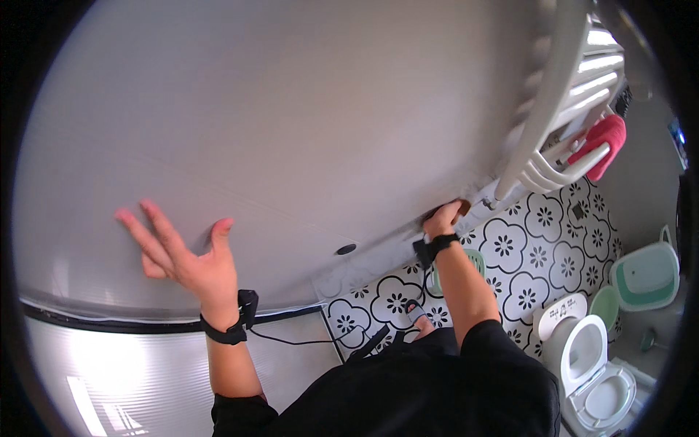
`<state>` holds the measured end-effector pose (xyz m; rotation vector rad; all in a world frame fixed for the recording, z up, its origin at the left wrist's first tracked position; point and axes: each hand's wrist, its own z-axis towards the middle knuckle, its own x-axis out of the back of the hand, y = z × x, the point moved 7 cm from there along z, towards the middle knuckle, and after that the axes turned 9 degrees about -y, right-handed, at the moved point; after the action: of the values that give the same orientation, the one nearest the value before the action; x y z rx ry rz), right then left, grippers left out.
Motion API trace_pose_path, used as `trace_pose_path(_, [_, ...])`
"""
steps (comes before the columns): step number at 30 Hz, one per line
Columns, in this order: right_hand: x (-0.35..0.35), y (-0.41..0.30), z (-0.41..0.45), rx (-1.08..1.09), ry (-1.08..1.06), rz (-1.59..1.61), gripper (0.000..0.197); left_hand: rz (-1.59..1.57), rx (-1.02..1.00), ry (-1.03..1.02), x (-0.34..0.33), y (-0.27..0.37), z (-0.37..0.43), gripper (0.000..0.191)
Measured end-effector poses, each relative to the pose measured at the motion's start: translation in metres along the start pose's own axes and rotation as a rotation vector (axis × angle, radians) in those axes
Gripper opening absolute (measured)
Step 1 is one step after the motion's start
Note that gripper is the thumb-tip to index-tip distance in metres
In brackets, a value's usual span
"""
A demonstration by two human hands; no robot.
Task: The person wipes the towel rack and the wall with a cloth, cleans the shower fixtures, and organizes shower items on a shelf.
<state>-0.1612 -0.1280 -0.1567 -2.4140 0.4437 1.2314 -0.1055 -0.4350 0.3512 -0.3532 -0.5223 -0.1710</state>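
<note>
My left hand (199, 265) is raised before the grey wall (306, 125), fingers spread and nothing in them. Whether its fingers touch the wall I cannot tell. Low on the wall, my right hand (443, 219) is closed around a brown object (464, 207), mostly hidden by the fingers, so its kind is unclear. A dark smudge-like band (393, 234) runs along the wall to the left of this hand. A small black oval fitting (346, 249) sits on the wall between my two hands. Black bands with small devices circle both wrists.
A white towel radiator (538, 120) juts out at the right, with a red towel (603, 145) on it. Below are patterned floor tiles (502, 246), a green plastic basket (475, 262), a toilet (587, 349) and basins (647, 276). A ribbed translucent panel (164, 371) with a black frame stands lower left.
</note>
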Motion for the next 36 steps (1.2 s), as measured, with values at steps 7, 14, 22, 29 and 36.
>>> trace_pose_path(7, [-0.090,0.108,-0.142,-0.484,-0.074,0.042,0.064,-0.029,0.010,0.049,0.001,-0.006,-0.006,0.089])
trace_pose_path(14, [-0.194,0.072,-0.246,-0.712,-0.263,-0.259,0.052,-0.307,0.061,-0.093,-0.016,0.005,-0.036,0.075])
trace_pose_path(22, [-0.247,-0.029,-0.335,-0.680,-0.704,-0.403,0.047,-1.052,0.031,-0.167,-0.023,0.083,-0.064,0.075])
trace_pose_path(29, [-0.169,-0.178,-0.342,-0.594,-0.811,-0.253,0.052,-2.147,0.205,-0.854,-0.031,0.229,-0.074,0.062])
trace_pose_path(36, [-0.102,-0.339,-0.350,-0.259,-0.795,-0.229,0.061,-2.076,0.059,-1.048,0.034,0.388,-0.059,0.046])
